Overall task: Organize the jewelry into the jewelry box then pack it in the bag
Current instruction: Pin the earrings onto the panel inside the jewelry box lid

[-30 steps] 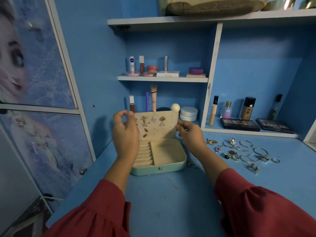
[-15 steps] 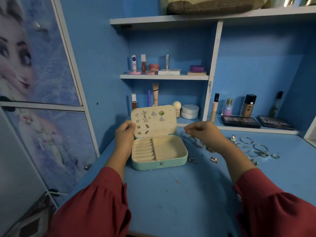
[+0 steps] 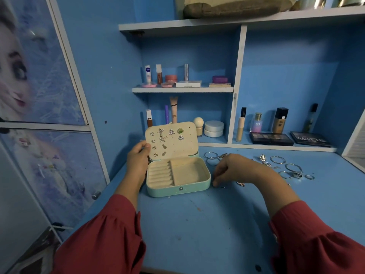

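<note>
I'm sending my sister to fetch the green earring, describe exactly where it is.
Find the mint jewelry box open on the blue desk. Its raised cream lid holds pinned earrings; look along the top row. The green earring is the rightmost there, the only coloured stud among silver and gold ones.

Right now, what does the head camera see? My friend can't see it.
The left hand holds the lid of an open jewelry box on a blue desk; earrings are pinned in the lid. The right hand reaches down beside the box, near rings.
</note>
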{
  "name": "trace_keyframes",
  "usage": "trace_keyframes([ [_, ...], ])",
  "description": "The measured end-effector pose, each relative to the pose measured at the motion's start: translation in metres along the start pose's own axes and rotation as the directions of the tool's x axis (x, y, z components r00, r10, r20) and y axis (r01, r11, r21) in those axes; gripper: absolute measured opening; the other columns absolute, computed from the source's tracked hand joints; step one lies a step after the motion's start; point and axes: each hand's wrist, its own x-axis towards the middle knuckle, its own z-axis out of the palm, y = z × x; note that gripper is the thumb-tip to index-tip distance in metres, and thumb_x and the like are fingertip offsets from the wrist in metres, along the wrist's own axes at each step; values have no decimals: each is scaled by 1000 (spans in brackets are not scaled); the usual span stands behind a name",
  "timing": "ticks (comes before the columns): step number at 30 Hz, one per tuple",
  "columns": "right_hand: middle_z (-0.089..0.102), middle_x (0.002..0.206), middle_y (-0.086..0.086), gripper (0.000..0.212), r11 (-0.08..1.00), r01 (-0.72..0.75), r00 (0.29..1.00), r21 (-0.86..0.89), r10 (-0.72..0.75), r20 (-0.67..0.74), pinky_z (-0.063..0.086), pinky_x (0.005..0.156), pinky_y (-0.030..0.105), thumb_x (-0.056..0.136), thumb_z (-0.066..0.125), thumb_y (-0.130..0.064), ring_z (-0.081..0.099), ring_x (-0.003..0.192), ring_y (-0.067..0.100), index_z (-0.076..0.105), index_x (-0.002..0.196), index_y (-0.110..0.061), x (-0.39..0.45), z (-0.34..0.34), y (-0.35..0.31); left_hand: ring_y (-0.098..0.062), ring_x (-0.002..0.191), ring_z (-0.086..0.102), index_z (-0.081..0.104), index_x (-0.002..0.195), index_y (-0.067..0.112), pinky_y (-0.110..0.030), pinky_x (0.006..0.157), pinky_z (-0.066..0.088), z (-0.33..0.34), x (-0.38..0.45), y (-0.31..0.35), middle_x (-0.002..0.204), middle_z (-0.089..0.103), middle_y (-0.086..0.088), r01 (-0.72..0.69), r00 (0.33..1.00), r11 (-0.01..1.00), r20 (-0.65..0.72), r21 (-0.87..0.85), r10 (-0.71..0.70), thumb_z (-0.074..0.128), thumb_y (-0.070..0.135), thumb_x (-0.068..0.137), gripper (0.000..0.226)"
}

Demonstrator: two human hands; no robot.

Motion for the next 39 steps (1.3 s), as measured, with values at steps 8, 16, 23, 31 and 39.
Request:
trace_keyframes([
  [8, 65, 86, -12, 7, 999, 10, 1000, -35, -10, -7, 56, 81, 37, 78, 75, -27, 63, 86, 15, 72, 82, -32, -1, 0, -3, -10, 77, 63, 62, 102, 24, -29, 69, 54, 0, -1, 1, 93, 67, 4, 8, 1000, 1000, -3, -3, -8, 50, 15, 99, 15],
  [16, 68, 81, -5, 14, 985, -58, 998, -163, 55, -24, 51, 67, 29, 76, 75, -37, 64, 77, 17, 66, 68, -30, -1, -2, -3, -8, 74, 62, 61, 109, 20, -26, 68, 53, 1, -1, 1, 91, 66, 5, 0, 1000, 1000, -5, -5, 0, 50, 14, 99, 17],
  [23, 72, 86, 5, 13, 982, -71, 997, -173, 70, -12, 53, 64, 29, 80, 68, -36, 69, 77, 26, 70, 77, -24, 2, 2, 0, -8, 75, 62, 61, 113, 18, -25, 66, 52, 1, -1, 0, 94, 66, 4, 2, 1000, 1000, -4, -9, -2, 49, 14, 99, 19],
  [31, 65, 87, 0, 16, 993, -75, 986, -96, 60, -153, 50, 68, 31, 82, 68, -33, 60, 80, 18, 69, 83, -17, 2, -1, 1, -13, 82, 65, 62, 119, 16, -39, 83, 55, -1, 2, -1, 105, 68, -2, 13, 1000, 1000, 2, 8, -13, 50, 16, 98, 24],
  [39, 66, 85, -2, 22, 982, -105, 994, -154, 98, -55, 42, 52, 21, 83, 69, -39, 53, 61, 9, 74, 93, -20, 0, 4, -11, -10, 78, 63, 62, 112, 18, -30, 73, 54, 0, 0, -1, 101, 67, -1, 9, 1000, 1000, -3, -6, -9, 50, 15, 99, 18],
])
